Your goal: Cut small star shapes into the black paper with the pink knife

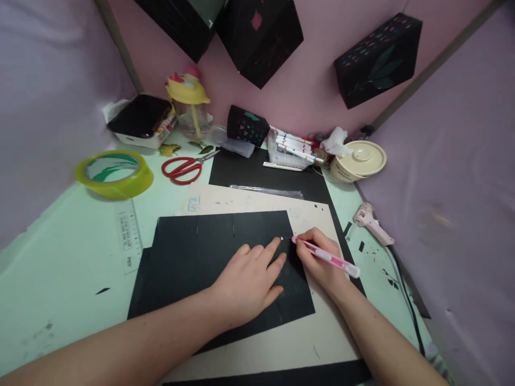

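A sheet of black card (189,257) lies on a pale, marked board (225,370). My left hand (249,279) rests flat on the card with its fingers spread, holding nothing. Close to its fingertips is a tiny white cut-out spot. My right hand (319,257) grips a slim pink craft knife (332,258), its white end pointing to the lower right. The knife's tip meets the card near its right edge; the blade itself is too small to make out. Short pale lines mark the card's upper part.
Yellow-green tape (139,185), red-handled scissors (183,170) and a clear ruler (127,236) lie left. Behind are a bottle (191,115), a basket of markers (289,155) and a lidded bowl (346,169). A corded glue gun (372,224) lies right. Black lanterns (378,61) hang above.
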`<state>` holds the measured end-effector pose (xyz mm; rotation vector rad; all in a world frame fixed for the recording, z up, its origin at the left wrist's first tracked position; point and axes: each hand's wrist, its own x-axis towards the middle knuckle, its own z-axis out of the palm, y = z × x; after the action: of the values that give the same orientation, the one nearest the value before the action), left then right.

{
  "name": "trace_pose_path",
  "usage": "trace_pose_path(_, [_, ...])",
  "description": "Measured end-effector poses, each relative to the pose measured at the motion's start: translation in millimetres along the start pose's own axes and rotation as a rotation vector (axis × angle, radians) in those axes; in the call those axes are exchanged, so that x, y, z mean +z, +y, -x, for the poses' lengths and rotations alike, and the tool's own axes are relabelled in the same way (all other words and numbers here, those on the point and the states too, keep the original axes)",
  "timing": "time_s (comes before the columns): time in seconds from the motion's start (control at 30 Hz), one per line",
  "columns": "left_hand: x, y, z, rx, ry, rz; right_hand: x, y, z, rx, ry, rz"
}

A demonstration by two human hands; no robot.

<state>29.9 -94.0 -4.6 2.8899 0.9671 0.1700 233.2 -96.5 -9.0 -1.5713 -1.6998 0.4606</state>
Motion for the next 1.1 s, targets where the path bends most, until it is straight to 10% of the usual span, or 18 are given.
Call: trace_pose_path(1.1, [-14.1,-13,-9,0.046,-0.107,-0.022,2,-1,4,-0.046,-0.026,0.034])
